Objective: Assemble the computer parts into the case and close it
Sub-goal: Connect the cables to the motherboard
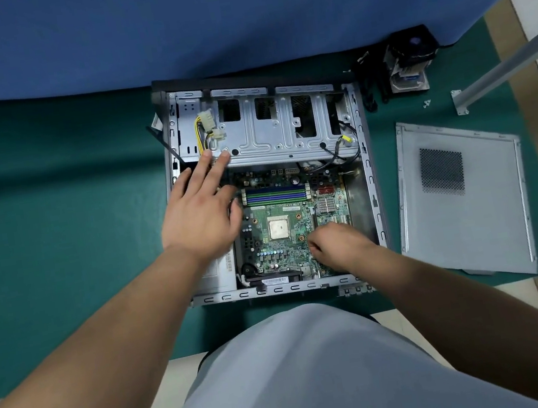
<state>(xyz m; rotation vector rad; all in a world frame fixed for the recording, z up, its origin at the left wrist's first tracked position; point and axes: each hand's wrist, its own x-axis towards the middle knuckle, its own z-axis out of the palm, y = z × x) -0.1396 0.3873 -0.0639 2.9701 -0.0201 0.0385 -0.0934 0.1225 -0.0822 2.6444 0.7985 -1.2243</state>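
An open computer case [369,169] lies flat on the green mat, its green motherboard [287,242] showing a bare CPU [279,229] and blue RAM slots [275,194]. A metal drive cage [280,133] spans the far half. My left hand [200,206] reaches in with straight, spread fingers, the fingertips touching the cage's near left corner beside the yellow and white power connectors [210,125]. My right hand [337,246] hovers low over the board's right side with fingers curled under; whether it pinches something is hidden. The grey side panel [460,197] lies to the right of the case.
A CPU cooler with fan [408,59] and black cables sit at the back right by the blue partition. Small screws [426,103] lie beside a metal table leg [498,71]. The green mat [55,216] stretches left of the case; its edge runs close to my body.
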